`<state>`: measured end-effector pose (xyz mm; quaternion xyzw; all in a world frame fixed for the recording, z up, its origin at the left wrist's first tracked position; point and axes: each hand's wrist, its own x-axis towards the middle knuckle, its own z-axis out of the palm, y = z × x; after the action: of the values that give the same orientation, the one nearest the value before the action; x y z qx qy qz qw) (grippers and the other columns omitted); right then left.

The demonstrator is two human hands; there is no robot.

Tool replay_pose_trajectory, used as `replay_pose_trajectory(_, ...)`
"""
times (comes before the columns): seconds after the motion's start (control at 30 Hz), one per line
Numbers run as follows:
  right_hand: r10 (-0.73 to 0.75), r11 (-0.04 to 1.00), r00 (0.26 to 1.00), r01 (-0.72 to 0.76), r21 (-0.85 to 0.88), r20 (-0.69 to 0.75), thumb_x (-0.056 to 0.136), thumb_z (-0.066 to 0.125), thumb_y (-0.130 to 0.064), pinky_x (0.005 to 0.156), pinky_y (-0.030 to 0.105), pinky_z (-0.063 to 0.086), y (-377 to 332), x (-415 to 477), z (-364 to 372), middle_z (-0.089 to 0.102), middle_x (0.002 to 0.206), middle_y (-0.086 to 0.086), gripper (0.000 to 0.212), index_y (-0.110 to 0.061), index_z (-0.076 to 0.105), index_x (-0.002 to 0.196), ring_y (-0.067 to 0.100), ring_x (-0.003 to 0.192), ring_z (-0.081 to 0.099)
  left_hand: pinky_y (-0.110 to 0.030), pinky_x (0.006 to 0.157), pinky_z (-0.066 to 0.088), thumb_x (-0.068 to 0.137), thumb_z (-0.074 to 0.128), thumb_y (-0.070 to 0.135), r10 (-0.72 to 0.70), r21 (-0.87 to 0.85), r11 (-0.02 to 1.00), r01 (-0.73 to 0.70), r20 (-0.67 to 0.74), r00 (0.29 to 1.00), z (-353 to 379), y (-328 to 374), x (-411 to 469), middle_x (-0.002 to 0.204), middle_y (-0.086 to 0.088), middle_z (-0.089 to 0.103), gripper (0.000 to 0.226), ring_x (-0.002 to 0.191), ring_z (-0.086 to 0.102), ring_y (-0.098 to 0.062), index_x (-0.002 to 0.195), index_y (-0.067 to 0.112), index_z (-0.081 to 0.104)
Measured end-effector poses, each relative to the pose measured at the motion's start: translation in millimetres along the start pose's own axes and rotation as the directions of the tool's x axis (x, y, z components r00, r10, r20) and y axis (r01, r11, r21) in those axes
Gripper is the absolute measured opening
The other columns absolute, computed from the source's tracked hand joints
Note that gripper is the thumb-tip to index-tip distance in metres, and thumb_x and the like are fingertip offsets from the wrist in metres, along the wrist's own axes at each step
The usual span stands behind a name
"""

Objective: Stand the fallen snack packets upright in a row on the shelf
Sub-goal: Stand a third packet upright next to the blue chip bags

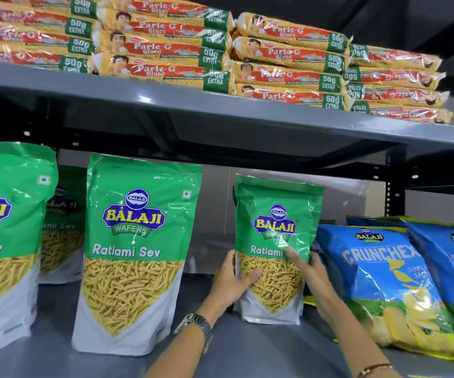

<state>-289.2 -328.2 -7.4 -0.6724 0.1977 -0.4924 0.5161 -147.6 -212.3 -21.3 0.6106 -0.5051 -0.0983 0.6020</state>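
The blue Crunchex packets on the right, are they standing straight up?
No, the Crunchex packets lean back, sloping against those behind them.

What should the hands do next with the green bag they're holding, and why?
Probably let go gently. The Ratlami Sev packet already stands upright with its base on the lower shelf, in line with the other green packets. The left hand and right hand are only steadying its sides.

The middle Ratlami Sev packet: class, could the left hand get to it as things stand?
Probably yes. The middle packet stands just left of the left hand with bare shelf between, but that hand would first have to release the small packet.
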Motion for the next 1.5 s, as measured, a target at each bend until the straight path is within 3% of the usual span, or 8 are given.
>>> replay_pose_trajectory(0.13,0.049,0.998,0.996,-0.047,-0.035,0.077,0.048,0.083,-0.037,0.068,0.017,0.046,17,-12,0,0.064,0.103,-0.006,0.085,-0.017,0.042,0.12,0.005,0.091,0.062,-0.044,0.103,0.039,0.065,0.078,0.035,-0.044,0.013,0.999,0.043,0.136,0.99,2,-3,-6,0.133,0.001,0.051,0.084,0.121,0.047,-0.02,0.131,0.03,0.026)
replay_pose_trajectory(0.4,0.062,0.998,0.99,-0.06,-0.02,0.129,0.042,0.085,-0.041,0.055,0.01,0.052,16,-29,-7,0.068,0.103,-0.004,0.09,-0.017,0.047,0.12,0.0,0.079,0.069,-0.043,0.103,0.038,0.059,0.075,0.054,-0.028,0.251,0.968,0.011,0.063,0.998,-5,-2,-25,0.135,0.006,0.051,0.085,0.124,0.046,-0.022,0.128,0.031,0.032)
replay_pose_trajectory(0.77,0.056,0.998,0.987,-0.051,-0.037,0.152,0.037,0.085,-0.049,0.072,0.02,0.045,1,-64,-10,0.065,0.112,-0.004,0.1,-0.019,0.044,0.123,0.008,0.099,0.062,-0.04,0.103,0.037,0.051,0.07,0.067,-0.023,0.353,0.936,0.0,0.062,0.998,-16,10,-56,0.133,0.004,0.052,0.085,0.123,0.047,-0.02,0.119,0.026,0.039)
replay_pose_trajectory(0.93,0.057,0.998,0.988,-0.051,-0.043,0.145,0.046,0.085,-0.045,0.088,0.03,0.047,-3,-75,-11,0.063,0.119,0.001,0.093,-0.018,0.043,0.125,0.014,0.105,0.061,-0.042,0.104,0.037,0.051,0.069,0.069,0.013,0.37,0.928,-0.042,0.079,0.997,-20,15,-66,0.131,0.005,0.053,0.085,0.123,0.047,-0.02,0.118,0.026,0.04)
replay_pose_trajectory(1.03,0.051,0.996,0.99,-0.041,-0.076,0.135,0.041,0.085,-0.049,0.097,0.038,0.046,-7,-81,-11,0.061,0.119,0.0,0.104,-0.017,0.04,0.128,0.016,0.108,0.059,-0.042,0.105,0.036,0.049,0.07,0.069,-0.001,0.372,0.927,-0.039,0.106,0.994,-24,15,-67,0.136,0.004,0.048,0.094,0.126,0.044,-0.02,0.126,0.024,0.037)
replay_pose_trajectory(1.17,0.067,0.993,0.982,-0.049,-0.107,0.175,0.024,0.089,-0.051,0.071,0.013,0.045,-4,-92,-13,0.058,0.109,-0.012,0.118,-0.024,0.031,0.123,-0.002,0.097,0.056,-0.04,0.11,0.03,0.049,0.081,0.053,-0.156,0.204,0.973,0.105,0.254,0.955,-32,12,-63,0.149,0.0,0.03,0.114,0.133,0.032,-0.018,0.14,0.019,0.02)
replay_pose_trajectory(1.33,0.092,0.981,0.973,-0.052,-0.185,0.212,0.032,0.087,-0.042,0.059,-0.002,0.042,2,-102,-11,0.053,0.105,-0.024,0.093,-0.035,0.037,0.11,-0.017,0.088,0.048,-0.038,0.111,0.028,0.049,0.083,0.045,-0.13,0.229,0.97,0.079,0.215,0.968,-28,4,-65,0.149,0.0,0.03,0.114,0.135,0.029,-0.02,0.141,0.021,0.02)
replay_pose_trajectory(1.5,0.109,0.98,0.97,-0.068,-0.185,0.218,0.041,0.087,-0.029,0.055,-0.002,0.041,-1,-99,-18,0.053,0.101,-0.022,0.09,-0.029,0.034,0.114,-0.014,0.088,0.047,-0.038,0.111,0.026,0.051,0.083,0.042,-0.133,0.234,0.969,0.082,0.212,0.968,-22,6,-64,0.151,-0.001,0.027,0.113,0.137,0.026,-0.02,0.142,0.02,0.019)
